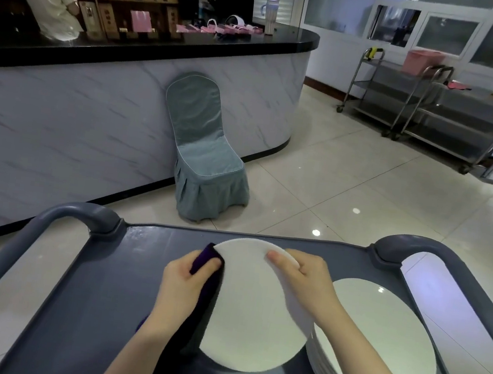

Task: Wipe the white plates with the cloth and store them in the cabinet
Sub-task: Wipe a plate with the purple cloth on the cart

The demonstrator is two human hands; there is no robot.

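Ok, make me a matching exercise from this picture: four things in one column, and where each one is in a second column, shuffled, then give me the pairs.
Things:
1. purple cloth
2. single plate
3. plate stack
4. covered chair

Places:
A. on the floor by the counter
B. gripped in the left hand
C. resting on the right side of the cart
D. held at its rim by the right hand

Pairs: 1-B, 2-D, 3-C, 4-A
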